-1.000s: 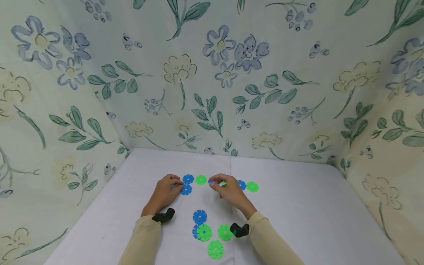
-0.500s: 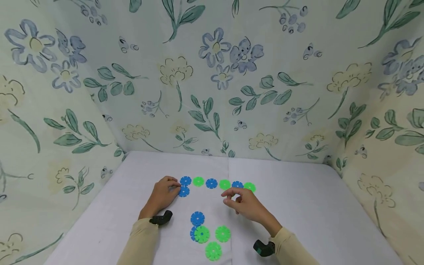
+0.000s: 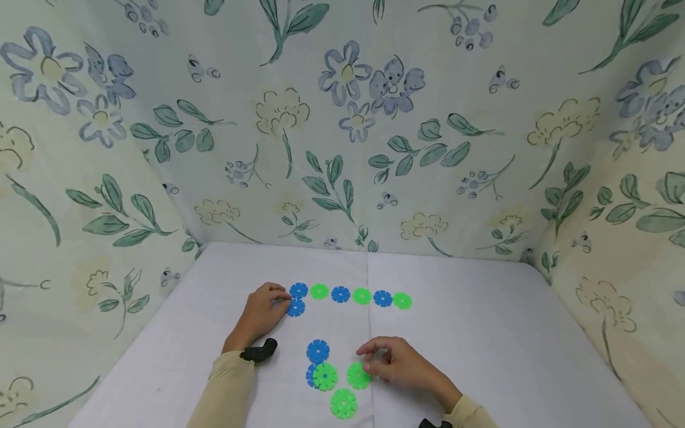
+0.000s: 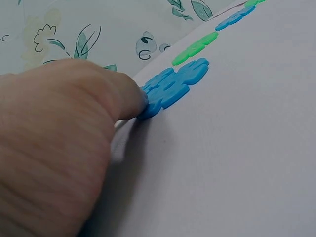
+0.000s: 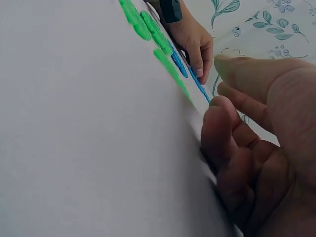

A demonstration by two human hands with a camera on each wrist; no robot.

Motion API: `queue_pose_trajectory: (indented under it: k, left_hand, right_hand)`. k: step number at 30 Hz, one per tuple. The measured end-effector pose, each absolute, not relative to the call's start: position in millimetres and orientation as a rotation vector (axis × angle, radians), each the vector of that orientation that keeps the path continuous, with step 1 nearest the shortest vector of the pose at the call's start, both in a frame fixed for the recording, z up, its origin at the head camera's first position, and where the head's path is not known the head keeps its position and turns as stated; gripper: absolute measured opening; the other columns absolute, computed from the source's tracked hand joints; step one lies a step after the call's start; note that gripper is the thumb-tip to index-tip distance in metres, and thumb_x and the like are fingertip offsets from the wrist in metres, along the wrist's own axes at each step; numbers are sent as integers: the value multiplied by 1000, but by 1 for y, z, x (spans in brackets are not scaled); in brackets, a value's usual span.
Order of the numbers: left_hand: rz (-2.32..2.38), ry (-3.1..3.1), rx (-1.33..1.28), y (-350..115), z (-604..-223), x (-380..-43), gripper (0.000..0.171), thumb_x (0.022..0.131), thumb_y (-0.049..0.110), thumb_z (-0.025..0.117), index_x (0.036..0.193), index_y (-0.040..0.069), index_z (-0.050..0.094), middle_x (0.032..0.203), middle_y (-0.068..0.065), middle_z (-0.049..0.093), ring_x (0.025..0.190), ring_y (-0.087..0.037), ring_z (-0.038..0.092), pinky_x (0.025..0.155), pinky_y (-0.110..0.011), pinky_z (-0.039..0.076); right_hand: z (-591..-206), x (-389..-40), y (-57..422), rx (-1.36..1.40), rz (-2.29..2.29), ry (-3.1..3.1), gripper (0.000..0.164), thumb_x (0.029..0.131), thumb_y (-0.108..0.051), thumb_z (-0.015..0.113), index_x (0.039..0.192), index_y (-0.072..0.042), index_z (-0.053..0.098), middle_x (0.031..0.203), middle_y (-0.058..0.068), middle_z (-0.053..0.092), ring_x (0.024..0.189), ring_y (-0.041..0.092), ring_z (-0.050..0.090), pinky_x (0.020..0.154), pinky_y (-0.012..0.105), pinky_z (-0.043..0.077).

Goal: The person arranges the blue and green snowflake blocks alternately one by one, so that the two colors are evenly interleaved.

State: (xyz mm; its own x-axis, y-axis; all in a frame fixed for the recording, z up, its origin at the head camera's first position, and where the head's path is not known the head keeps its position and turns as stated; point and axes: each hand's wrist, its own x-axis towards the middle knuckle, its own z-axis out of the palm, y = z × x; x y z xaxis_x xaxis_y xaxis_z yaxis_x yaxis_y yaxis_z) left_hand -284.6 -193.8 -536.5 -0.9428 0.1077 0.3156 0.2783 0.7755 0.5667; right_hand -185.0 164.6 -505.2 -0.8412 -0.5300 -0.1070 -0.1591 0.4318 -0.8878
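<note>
My left hand (image 3: 263, 312) rests at the left end of a row of notched plastic discs. Its fingertips touch the edges of two blue discs (image 3: 296, 307) there, one in front of the other; in the left wrist view the thumb lies against the blue plastic (image 4: 170, 91). My right hand (image 3: 401, 362) holds nothing. It hovers beside a green disc (image 3: 357, 375) in the nearer group, thumb overlapping that disc's right edge in the head view, fingers loosely bent. The right wrist view shows a gap between thumb and index finger.
Rightward along the row lie a green disc (image 3: 319, 291), a blue disc (image 3: 340, 294) and more in alternating colours. Nearer are a blue disc (image 3: 318, 351), a green disc (image 3: 325, 377) partly covering another blue one, and a green disc (image 3: 343, 403). Patterned fabric (image 3: 299, 148) encloses the white table.
My right hand set a blue disc into the row, let go and drew back toward the nearer discs. The left hand has stayed at the row's left end.
</note>
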Motion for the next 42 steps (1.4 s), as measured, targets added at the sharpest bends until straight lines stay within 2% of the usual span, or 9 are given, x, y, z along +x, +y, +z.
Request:
queue_pose_trajectory:
  k: [4,15,27,42]
  left_hand:
    - [-922,-2692,-304,-194,-535,-285,12,92,26,73,101,20,78,116,2,64,114,-22,61,100,-48,48]
    - [-935,-2704,-299,-194,-537,-285,12,93,26,72,101,20,78,117,2,64,115,-22,61,101,-48,48]
    - [-919,-2694,-329,-195,-537,-286,12,93,26,72,102,20,78,116,2,65,114,-22,62,100,-48,48]
    - [-936,-2715,-309,-193,-537,-287,13,93,28,72,102,21,78,116,3,64,116,-23,61,104,-51,42]
  right_hand:
    - [-513,-185,167,-583,-1390,2351,27,89,-30,77,114,-22,73,100,0,68,57,4,48,55,22,44]
    - [-519,-184,168,-721,-1309,2410,43,73,-35,89,112,-27,74,93,-1,64,57,1,44,52,20,41]
    - [-517,-184,168,-769,-1230,2475,41,72,-36,90,109,-28,74,89,-6,65,58,0,43,54,19,40]
    - [-512,-182,165,-710,-1169,2488,39,71,-33,90,106,-31,73,90,-6,64,59,3,41,56,20,38]
